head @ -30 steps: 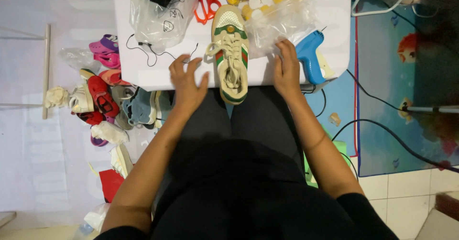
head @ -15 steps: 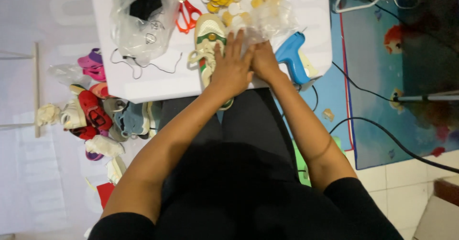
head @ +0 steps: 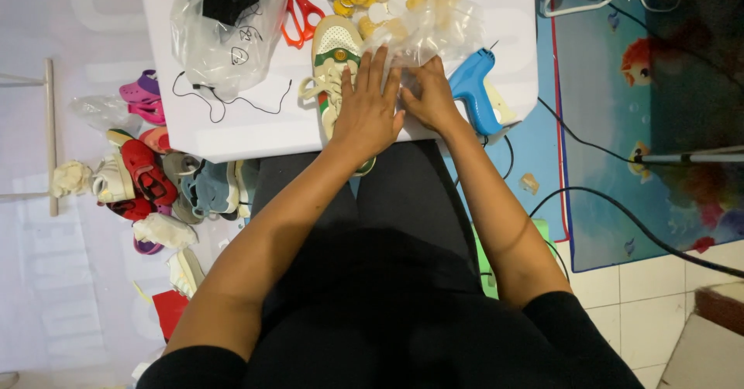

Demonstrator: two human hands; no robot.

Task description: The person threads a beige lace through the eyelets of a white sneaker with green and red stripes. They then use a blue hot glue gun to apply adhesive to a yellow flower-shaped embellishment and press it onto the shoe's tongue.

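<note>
I see the left hand lying flat, fingers spread, on the cream sneaker with green and red stripes at the white table's front edge. The right hand touches the clear plastic bag of yellow discs; maybe pinching it, I cannot tell.

White table, tiled floor (blue mat).

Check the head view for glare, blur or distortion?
Head view: white table nearly blown out, glare on the clear plastic bag; hands sharp, left hand on the sneaker, right hand beside it; wide-angle bend at the edges.
</note>
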